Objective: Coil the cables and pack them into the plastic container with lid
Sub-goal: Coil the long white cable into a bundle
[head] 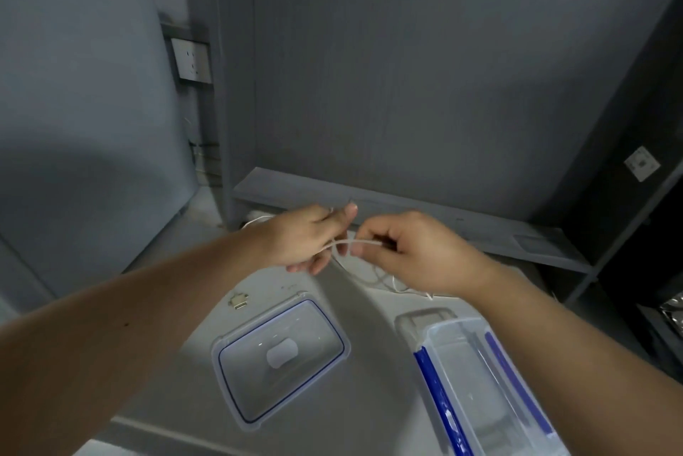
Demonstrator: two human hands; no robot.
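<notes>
Both hands hold a thin white cable point(356, 241) above the back of the grey table. My left hand point(306, 237) has the cable wrapped around its fingers, thumb up. My right hand point(410, 252) pinches the cable's free stretch between thumb and forefinger, a short span from the left hand. More of the white cable lies loose on the table point(384, 281) under the right hand. The clear plastic container point(476, 389) with blue clips stands open at the front right. Its clear lid point(281, 359) with a blue seal lies flat at the front centre.
A small pale connector piece point(239, 302) lies on the table left of the lid. A grey shelf ledge point(406, 213) and wall panel stand right behind the hands. A wall socket point(192, 59) is at the upper left, a dark rack point(628, 196) on the right.
</notes>
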